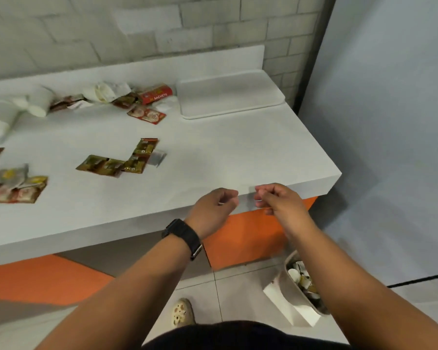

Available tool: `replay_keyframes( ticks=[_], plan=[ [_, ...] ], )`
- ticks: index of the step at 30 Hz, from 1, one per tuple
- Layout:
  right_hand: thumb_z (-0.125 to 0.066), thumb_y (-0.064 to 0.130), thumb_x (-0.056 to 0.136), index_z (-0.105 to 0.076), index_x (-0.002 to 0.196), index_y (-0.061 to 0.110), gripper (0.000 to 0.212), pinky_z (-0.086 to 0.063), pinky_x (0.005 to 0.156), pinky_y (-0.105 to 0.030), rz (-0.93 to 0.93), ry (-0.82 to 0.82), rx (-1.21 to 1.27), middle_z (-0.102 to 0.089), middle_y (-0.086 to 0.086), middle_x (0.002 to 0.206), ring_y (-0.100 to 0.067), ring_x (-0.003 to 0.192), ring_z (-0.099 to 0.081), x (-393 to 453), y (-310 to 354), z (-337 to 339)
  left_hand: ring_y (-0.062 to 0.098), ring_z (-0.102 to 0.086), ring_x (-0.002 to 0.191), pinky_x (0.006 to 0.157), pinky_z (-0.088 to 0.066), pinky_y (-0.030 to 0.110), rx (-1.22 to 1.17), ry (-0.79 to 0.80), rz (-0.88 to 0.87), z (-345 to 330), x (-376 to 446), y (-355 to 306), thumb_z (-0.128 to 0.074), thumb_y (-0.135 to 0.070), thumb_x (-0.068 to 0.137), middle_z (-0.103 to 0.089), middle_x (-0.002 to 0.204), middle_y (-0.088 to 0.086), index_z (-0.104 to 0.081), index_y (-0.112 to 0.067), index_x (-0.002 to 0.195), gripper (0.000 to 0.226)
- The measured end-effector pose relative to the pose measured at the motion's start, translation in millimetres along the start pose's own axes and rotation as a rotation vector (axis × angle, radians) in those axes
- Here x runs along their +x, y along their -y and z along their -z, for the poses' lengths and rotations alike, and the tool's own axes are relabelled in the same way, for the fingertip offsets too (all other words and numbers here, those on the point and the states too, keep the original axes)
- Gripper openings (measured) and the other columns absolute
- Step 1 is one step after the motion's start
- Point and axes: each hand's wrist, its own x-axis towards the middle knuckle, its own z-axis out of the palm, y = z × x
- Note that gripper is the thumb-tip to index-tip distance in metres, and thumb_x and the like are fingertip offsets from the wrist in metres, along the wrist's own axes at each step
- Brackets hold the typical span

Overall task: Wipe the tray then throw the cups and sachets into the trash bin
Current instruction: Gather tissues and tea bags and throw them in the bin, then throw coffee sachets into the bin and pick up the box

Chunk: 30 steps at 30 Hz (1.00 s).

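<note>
Tray bare, sachets and cups still on counter; both hands curled, grip unclear.

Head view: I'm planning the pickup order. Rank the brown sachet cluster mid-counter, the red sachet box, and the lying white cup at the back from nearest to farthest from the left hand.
From the left hand:
1. Brown sachet cluster, mid-counter, ahead and left.
2. Red sachet box, at the back, beside the tray.
3. White cup, lying at the far left back.

Café counter, sachets, cups (crumpled)
</note>
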Motion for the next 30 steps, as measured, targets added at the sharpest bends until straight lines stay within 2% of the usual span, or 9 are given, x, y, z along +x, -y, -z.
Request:
replay_keyframes(
  ticks=[4, 11, 16, 19, 21, 24, 27, 30],
  plan=[
    [-0.055, 0.017, 0.093, -0.067, 0.092, 0.024, 0.014, -0.049, 0.071, -0.027, 0.042, 0.052, -0.078, -0.072, 0.0, 0.094, -0.015, 0.082, -0.068, 12.7, 17.0, -32.5, 0.011, -0.061, 0.102, 0.093, -0.051, 0.038, -0.064, -0.114, -0.001, 48.5, 0.2, 17.9, -0.056, -0.037, 0.092, -0.065, 0.108, -0.008, -0.062, -0.031, 0.112, 0.022],
    [-0.058, 0.014, 0.092, -0.068, 0.092, 0.021, 0.012, -0.047, 0.064, -0.023, 0.053, 0.079, -0.063, -0.072, -0.006, 0.096, -0.017, 0.078, -0.066, 40.0, 44.5, -105.9, 0.011, -0.062, 0.102, 0.092, -0.051, 0.038, -0.055, -0.246, 0.0, 149.8, 7.2, 51.7, -0.056, -0.037, 0.092, -0.066, 0.109, -0.008, -0.063, -0.028, 0.117, 0.028],
    [-0.061, 0.014, 0.09, -0.069, 0.093, 0.021, 0.012, -0.047, 0.065, -0.021, 0.062, 0.117, -0.094, -0.071, -0.003, 0.094, -0.018, 0.081, -0.065, 63.6, 59.0, -168.3, 0.01, -0.059, 0.105, 0.082, -0.042, 0.025, 0.091, -0.329, 0.01, 220.2, 18.9, 82.3, -0.055, -0.033, 0.093, -0.064, 0.111, -0.01, -0.061, -0.023, 0.118, 0.028],
    [-0.063, 0.022, 0.089, -0.07, 0.099, 0.023, 0.012, -0.047, 0.075, -0.022, 0.088, 0.104, -0.259, -0.068, 0.006, 0.095, -0.015, 0.09, -0.063, 75.8, 60.8, -199.1, 0.011, -0.054, 0.114, 0.088, -0.038, 0.022, 0.234, -0.356, 0.023, 251.6, 31.2, 107.9, -0.057, -0.032, 0.092, -0.058, 0.123, -0.006, -0.058, -0.021, 0.125, 0.035],
    [-0.063, 0.025, 0.089, -0.069, 0.103, 0.023, 0.016, -0.045, 0.076, -0.02, 0.121, 0.073, -0.373, -0.066, 0.008, 0.1, -0.011, 0.094, -0.06, 80.0, 64.0, -217.1, 0.015, -0.05, 0.12, 0.097, -0.039, 0.026, 0.381, -0.355, 0.026, 266.3, 41.3, 123.6, -0.058, -0.035, 0.089, -0.052, 0.134, 0.0, -0.053, -0.021, 0.131, 0.044],
    [-0.065, 0.027, 0.087, -0.069, 0.104, 0.021, 0.018, -0.045, 0.082, -0.027, 0.21, 0.082, -0.526, -0.063, 0.004, 0.106, -0.013, 0.098, -0.059, 89.4, 65.2, -243.5, 0.019, -0.04, 0.133, 0.108, -0.037, 0.038, 0.59, -0.253, 0.088, 277.2, 50.7, 138.6, -0.056, -0.05, 0.085, -0.039, 0.148, -0.001, -0.04, -0.026, 0.142, 0.064],
    [-0.068, 0.041, 0.08, -0.066, 0.115, 0.025, 0.038, -0.048, 0.092, -0.034, 0.305, 0.134, -0.695, -0.056, 0.004, 0.114, -0.014, 0.108, -0.056, 99.4, 64.6, -267.4, 0.019, -0.031, 0.14, 0.113, -0.029, 0.043, 0.82, -0.15, 0.091, 278.5, 54.2, 149.5, -0.048, -0.064, 0.084, -0.03, 0.154, -0.004, -0.035, -0.029, 0.144, 0.071],
    [-0.069, 0.057, 0.071, -0.052, 0.133, 0.034, 0.068, -0.041, 0.103, -0.039, 0.383, 0.144, -0.882, -0.046, 0.003, 0.134, -0.019, 0.123, -0.041, 104.9, 66.7, -287.5, 0.018, -0.034, 0.139, 0.111, -0.031, 0.039, 0.892, -0.185, 0.024, 282.0, 57.8, 156.5, -0.044, -0.068, 0.084, -0.034, 0.153, -0.002, -0.04, -0.028, 0.141, 0.07]
  ],
)
